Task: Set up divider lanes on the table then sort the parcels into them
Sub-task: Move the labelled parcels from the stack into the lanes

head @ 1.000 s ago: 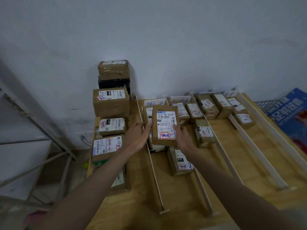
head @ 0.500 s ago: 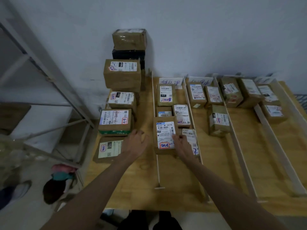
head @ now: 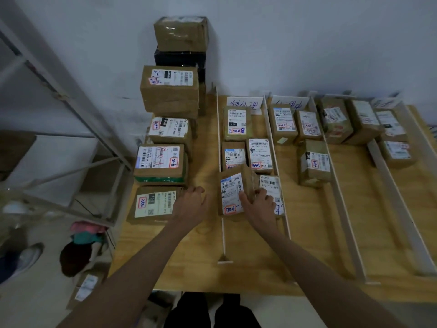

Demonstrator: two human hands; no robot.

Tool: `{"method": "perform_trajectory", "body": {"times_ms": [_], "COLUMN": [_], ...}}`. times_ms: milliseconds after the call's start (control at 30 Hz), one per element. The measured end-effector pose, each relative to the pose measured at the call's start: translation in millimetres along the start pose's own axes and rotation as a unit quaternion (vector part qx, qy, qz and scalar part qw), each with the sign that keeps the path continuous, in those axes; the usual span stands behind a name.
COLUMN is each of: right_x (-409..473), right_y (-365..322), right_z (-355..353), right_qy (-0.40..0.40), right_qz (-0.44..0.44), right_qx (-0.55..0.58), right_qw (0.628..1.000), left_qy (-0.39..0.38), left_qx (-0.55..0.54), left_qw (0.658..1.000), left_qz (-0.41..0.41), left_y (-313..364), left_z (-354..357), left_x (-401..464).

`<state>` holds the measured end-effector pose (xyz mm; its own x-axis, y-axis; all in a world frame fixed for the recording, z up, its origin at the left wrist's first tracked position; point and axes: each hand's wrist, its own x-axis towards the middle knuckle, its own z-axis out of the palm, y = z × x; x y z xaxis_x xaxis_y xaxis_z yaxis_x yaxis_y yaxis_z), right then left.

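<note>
While the left hand (head: 191, 204) hangs loosely curled, the right hand (head: 256, 205) grips a rectangular cardboard parcel (head: 233, 192).

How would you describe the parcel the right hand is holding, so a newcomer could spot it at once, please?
Find the leftmost divider lane on the wooden table. The parcel sits nearest the front there, gripped by the right hand. Unlike its flat neighbours, it is tilted up on edge.
</note>
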<state>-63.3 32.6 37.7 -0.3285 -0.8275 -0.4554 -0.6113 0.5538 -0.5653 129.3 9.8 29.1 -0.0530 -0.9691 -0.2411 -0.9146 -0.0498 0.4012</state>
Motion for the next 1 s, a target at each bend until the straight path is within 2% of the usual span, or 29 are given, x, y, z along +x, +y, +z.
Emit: {"method": "perform_trajectory", "body": {"times_ms": [567, 633, 733, 800, 1000], "right_x": [10, 12, 12, 16, 29], "right_y": [-2, -3, -2, 1, 14], "right_z": [35, 32, 31, 33, 35], "right_qy": [-0.044, -0.045, -0.051, -0.043, -0.025], "right_qz": [0.025, 0.014, -0.006, 0.001, -0.014], "right_qx": [-0.011, -0.052, -0.143, -0.157, -0.197], "right_qw": [0.999, 0.998, 0.988, 0.987, 0.980], "left_qy": [0.004, -0.016, -0.087, -0.118, -0.098], "left_qx": [0.048, 0.035, -0.007, -0.014, 0.002], "left_qw": [0.998, 0.999, 0.996, 0.993, 0.988], "left_qz": [0.036, 0.034, 0.006, -0.015, -0.119], "left_y": [-17, -19, -23, -24, -17], "left_z": [-6, -2, 17, 37, 88], "left_x": [13, 15, 19, 21, 25]}}
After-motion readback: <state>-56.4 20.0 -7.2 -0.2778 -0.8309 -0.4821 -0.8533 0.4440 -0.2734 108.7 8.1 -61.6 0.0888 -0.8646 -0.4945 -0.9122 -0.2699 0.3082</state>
